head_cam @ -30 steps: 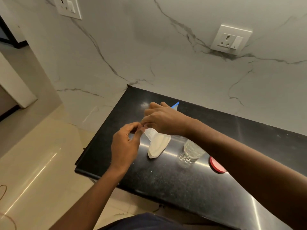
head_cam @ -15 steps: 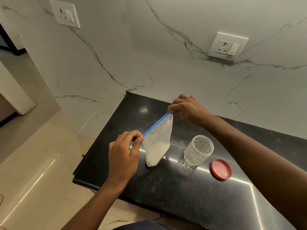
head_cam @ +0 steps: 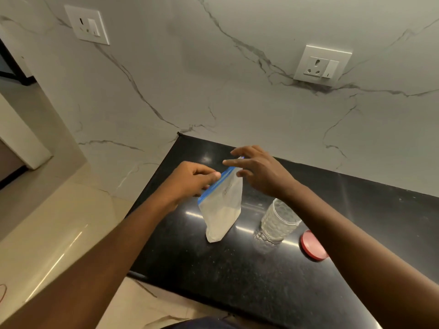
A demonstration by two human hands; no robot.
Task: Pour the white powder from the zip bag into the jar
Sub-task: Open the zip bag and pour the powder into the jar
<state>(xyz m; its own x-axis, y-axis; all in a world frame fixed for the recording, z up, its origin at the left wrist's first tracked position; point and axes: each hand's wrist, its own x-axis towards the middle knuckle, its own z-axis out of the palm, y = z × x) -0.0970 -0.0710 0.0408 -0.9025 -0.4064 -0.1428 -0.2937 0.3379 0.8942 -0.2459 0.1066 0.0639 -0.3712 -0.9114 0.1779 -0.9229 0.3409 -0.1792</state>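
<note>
The zip bag (head_cam: 222,205) stands upright on the black granite counter (head_cam: 237,276), its bottom corner resting on the stone and its blue zip strip (head_cam: 217,184) running slantwise along the top. White powder (head_cam: 219,222) fills the lower part of the bag, while the upper part is clear plastic with a little faint writing on it. The left hand (head_cam: 192,180) pinches the bag at the zip strip, thumb and fingers closed on the nearer part of the top edge. The right hand (head_cam: 259,170) is at the farther end of the strip with its fingers spread and loosely curled; an extended finger lies along the top edge of the bag, but whether it truly grips the plastic cannot be told. Just to the right of the bag, and apart from it, stands the clear textured jar (head_cam: 278,224), upright and open, partly crossed by the right forearm. Its red lid (head_cam: 312,246) lies flat on the counter beyond the jar to the right, also partly hidden by that forearm. Behind the counter rises a white marble wall (head_cam: 237,91) with grey veins, bearing two white socket plates, one at upper left (head_cam: 87,24) and one at upper right (head_cam: 322,65).
</note>
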